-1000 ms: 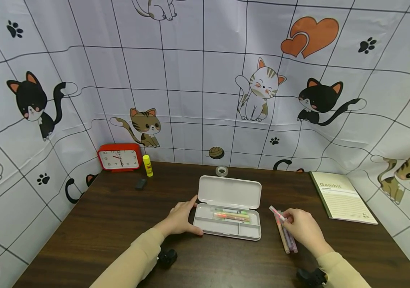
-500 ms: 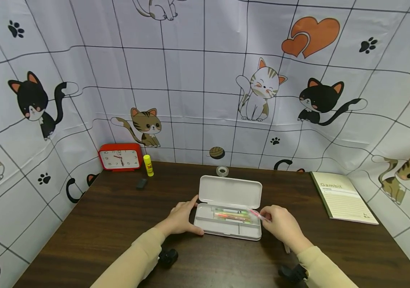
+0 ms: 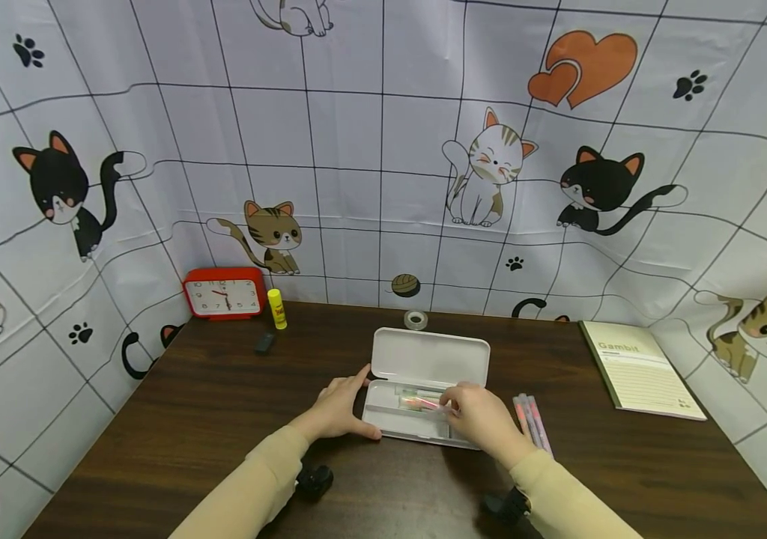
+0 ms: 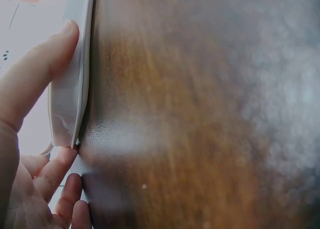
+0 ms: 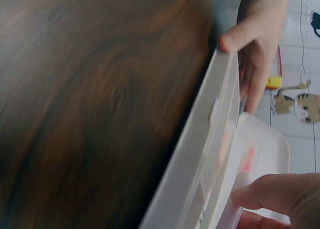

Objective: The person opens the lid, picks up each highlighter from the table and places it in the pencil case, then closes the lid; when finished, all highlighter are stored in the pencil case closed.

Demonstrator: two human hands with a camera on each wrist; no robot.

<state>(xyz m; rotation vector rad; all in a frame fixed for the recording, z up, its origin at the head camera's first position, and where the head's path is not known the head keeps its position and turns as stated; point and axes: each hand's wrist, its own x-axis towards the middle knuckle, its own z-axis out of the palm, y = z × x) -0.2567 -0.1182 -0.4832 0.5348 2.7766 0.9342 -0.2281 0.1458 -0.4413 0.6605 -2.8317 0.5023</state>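
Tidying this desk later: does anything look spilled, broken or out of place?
Nothing stands out. The pencil case lies open and intact; a few pens lie loose beside it on the table.

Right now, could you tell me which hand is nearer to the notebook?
Right. The right hand is over the pencil case, left of the notebook; the left hand is farther left.

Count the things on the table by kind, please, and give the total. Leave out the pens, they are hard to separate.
Pencil case: 1
Clock: 1
Glue stick: 1
Tape roll: 1
Notebook: 1
Small black thing, perhaps an eraser: 1
Total: 6
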